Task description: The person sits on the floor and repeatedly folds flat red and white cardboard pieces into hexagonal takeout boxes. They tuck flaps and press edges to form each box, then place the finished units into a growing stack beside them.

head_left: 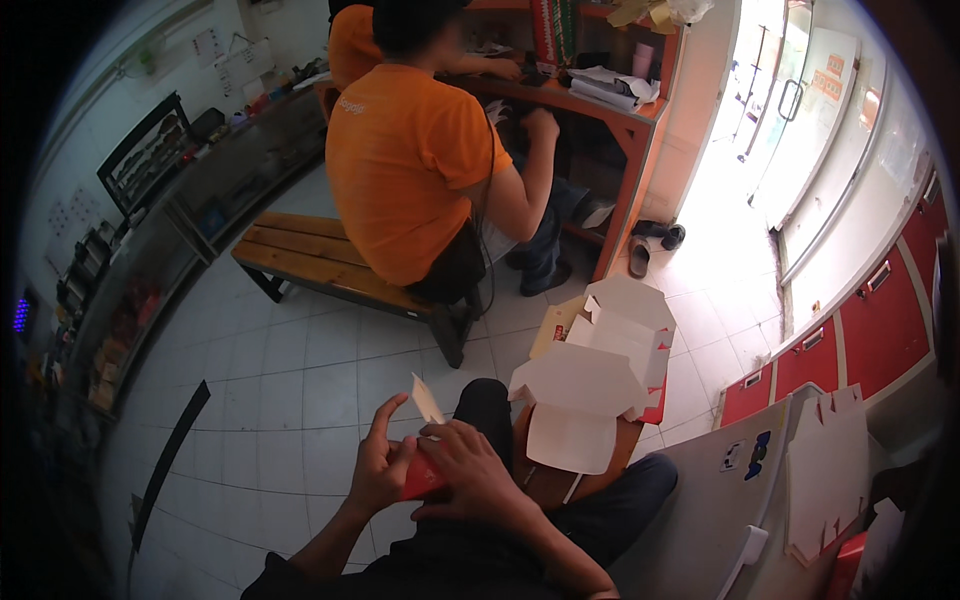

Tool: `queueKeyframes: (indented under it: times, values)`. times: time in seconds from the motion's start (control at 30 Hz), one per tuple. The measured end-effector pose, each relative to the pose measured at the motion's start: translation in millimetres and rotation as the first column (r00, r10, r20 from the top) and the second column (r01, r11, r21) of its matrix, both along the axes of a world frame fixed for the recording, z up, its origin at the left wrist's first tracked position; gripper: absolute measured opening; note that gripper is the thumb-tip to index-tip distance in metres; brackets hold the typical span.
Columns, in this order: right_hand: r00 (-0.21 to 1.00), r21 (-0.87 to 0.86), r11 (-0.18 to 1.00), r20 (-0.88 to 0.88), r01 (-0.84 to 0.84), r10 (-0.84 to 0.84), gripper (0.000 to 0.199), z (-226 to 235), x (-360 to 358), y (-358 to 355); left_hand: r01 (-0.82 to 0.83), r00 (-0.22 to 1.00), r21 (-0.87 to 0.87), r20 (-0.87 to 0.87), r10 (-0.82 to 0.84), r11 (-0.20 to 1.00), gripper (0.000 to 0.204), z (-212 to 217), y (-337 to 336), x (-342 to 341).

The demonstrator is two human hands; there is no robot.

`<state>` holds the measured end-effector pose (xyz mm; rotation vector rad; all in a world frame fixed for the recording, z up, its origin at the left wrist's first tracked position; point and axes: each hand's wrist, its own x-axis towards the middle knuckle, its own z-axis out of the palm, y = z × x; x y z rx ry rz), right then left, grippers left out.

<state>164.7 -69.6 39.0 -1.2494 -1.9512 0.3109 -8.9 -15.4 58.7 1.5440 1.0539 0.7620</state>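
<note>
Close above my lap, a small red cardboard carton (422, 477) with a raised white flap (428, 398) is held between my hands. My left hand (378, 462) grips its left side, thumb across the red face and index finger pointing up. Over its top and right side lies my right hand (478, 478), fingers bent around it; the hand hides much of the carton. Just right of my knee, an unfolded white box (572, 440) lies open on a wooden stool (626, 440). Behind it is another open white box (632, 318) with red outer sides.
Ahead, a person in an orange shirt (405, 170) sits on a wooden bench (300, 255) at an orange desk (640, 150); another person is partly hidden beyond. Flat white cartons (822, 480) stand by a pale appliance (715, 490) at right. Shoes (640, 258) lie near the doorway.
</note>
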Motion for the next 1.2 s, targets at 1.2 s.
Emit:
queueKeyframes:
  times: [1.2]
  values:
    - [0.664, -0.014, 0.996, -0.746, -0.092, 0.051, 0.027, 15, 78, 16, 0.569, 0.785, 0.137, -0.385, -0.485, 0.811, 0.027, 21, 16, 19]
